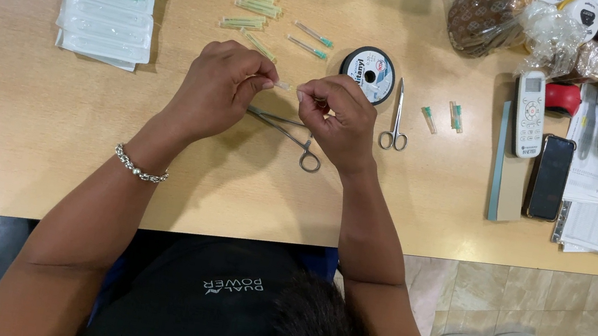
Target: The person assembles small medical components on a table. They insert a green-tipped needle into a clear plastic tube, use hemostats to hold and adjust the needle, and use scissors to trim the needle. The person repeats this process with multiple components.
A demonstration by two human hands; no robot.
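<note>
Two hands meet above the wooden surface [17, 150], just in front of the spool [367, 73] of thread. Between them is a tiny clear tube [283, 86], short, pale and nearly see-through, too small to make out further. Left hand [217, 90] pinches one end with narrowed fingers [258, 80]; right hand [338, 117] pinches the other, fingers closed tight. Below the spool, under the hands, lies a steel clamp [290, 135]. Small scissors [396, 119] rest just right of the spool, and green-capped needles [256, 4] lie scattered to its left.
</note>
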